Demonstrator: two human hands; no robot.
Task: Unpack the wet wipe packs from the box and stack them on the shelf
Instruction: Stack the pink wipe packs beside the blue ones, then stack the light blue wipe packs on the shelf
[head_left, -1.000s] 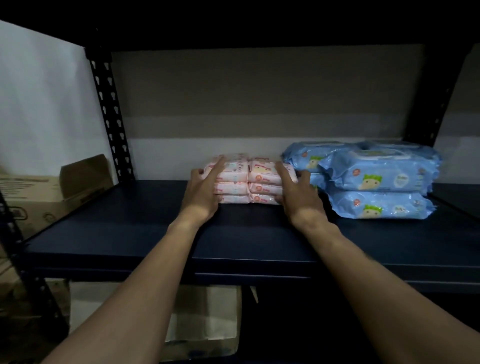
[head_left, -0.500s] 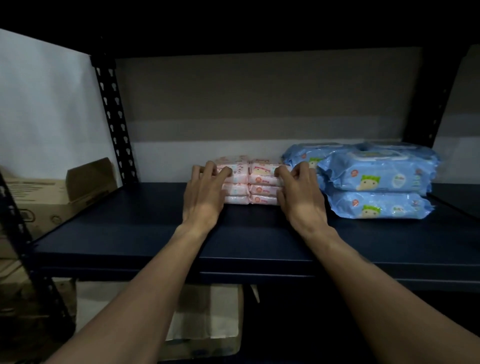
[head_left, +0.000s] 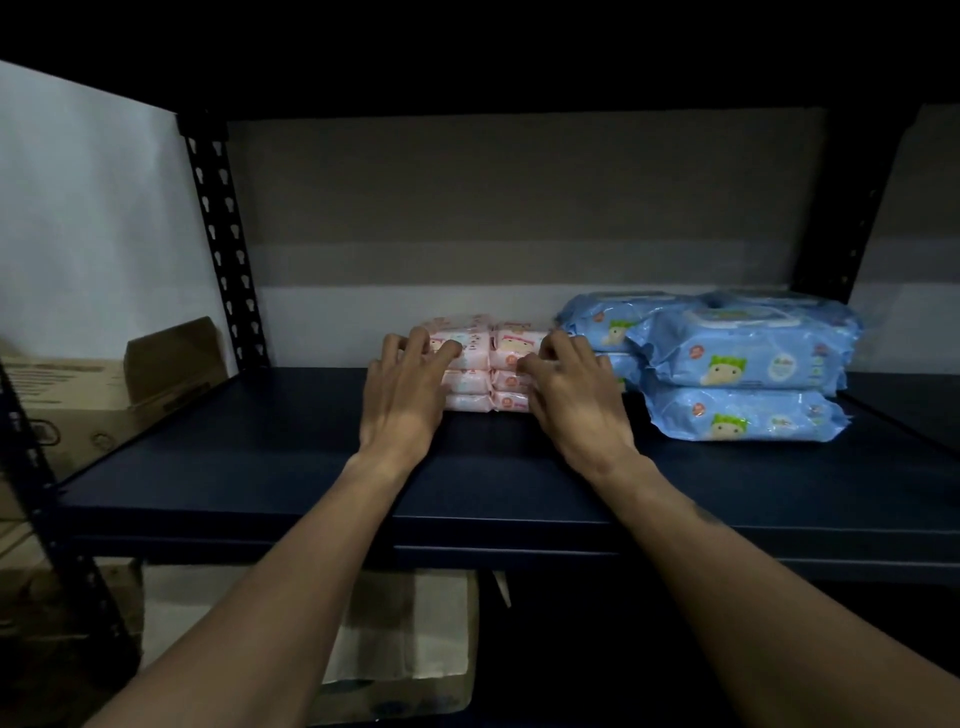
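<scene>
Pink packs (head_left: 470, 364) sit mid-frame on shelf (head_left: 260, 467), two columns, just beside blue packs (head_left: 737, 364) at right. I see both hands shifted from stack's sides onto its front. Left hand (head_left: 402, 395) and right hand (head_left: 574, 400) are spread, fingertips pressing front faces, gripping nothing. I judge stack being squared, placement nearly done. Cardboard box (head_left: 405, 649) sits lower centre.

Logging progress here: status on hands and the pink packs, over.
Both open: left hand and right hand, fingers resting on front of pink packs, no grip. Packs stacked in two columns on shelf. Beside them, blue packs; nothing blocking.
</scene>
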